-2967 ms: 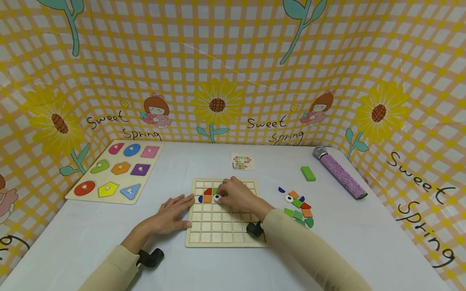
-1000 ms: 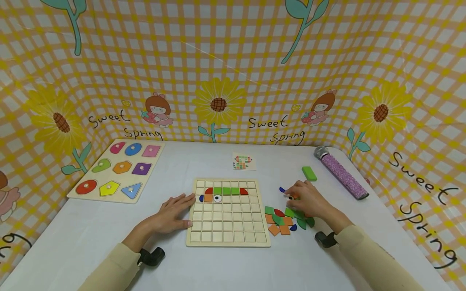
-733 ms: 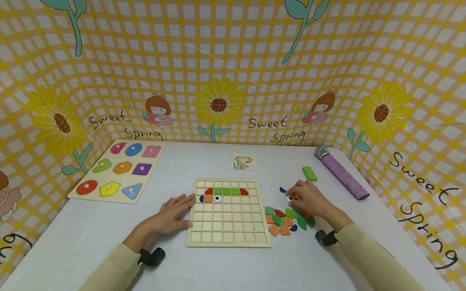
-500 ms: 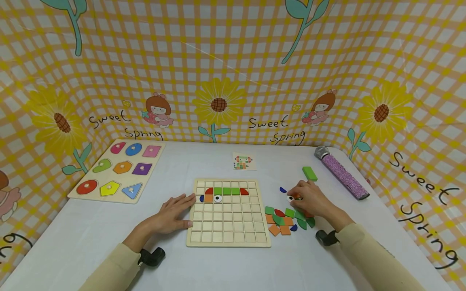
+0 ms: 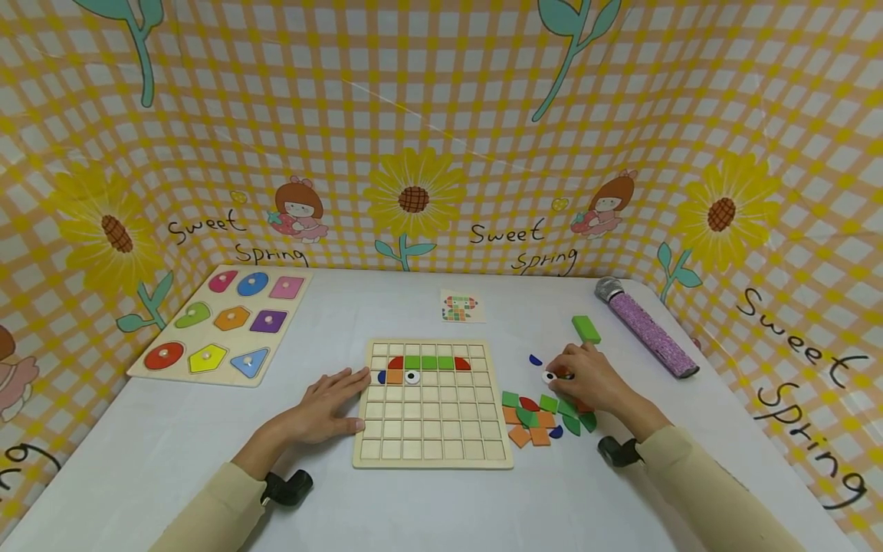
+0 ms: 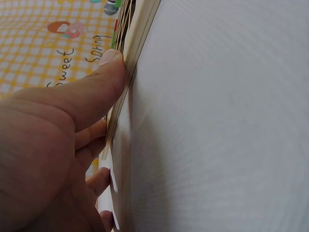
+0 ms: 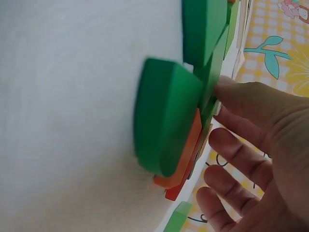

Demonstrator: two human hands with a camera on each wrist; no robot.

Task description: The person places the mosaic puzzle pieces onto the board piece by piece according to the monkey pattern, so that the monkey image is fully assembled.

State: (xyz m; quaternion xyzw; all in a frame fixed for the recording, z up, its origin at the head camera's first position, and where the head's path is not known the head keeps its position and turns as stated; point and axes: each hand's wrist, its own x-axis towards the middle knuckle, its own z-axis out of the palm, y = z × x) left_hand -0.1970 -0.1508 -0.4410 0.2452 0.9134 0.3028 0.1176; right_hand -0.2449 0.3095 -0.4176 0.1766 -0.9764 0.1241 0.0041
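In the head view, my left hand (image 5: 320, 406) lies at the left edge of the wooden grid board (image 5: 441, 452), its fingers fairly straight. The left wrist view shows the thumb and fingertips against the board's edge. Upper cells hold red quarter-round, green and orange tiles, a blue half-round tile and a round eye tile (image 5: 411, 376). My right hand (image 5: 586, 379) is over the loose tiles, with thumb and index finger pinching a white eye tile (image 5: 548, 376) with a black dot. In the right wrist view, a dark green tile (image 7: 166, 116) stands out near the fingers; the pinched tile is hidden there.
Several loose tiles (image 5: 540, 437) lie right of the board, and a blue half-round tile (image 5: 535, 359) lies behind them. Further back are a pattern card (image 5: 462, 307), a green block (image 5: 586, 330) and a glittery microphone (image 5: 648, 330). A shape puzzle (image 5: 228, 318) lies far left.
My right hand has moved from the board to the loose tiles at the right, uncovering the red-and-green row. During the last second it has stayed at the eye tile. My left hand has stayed put.
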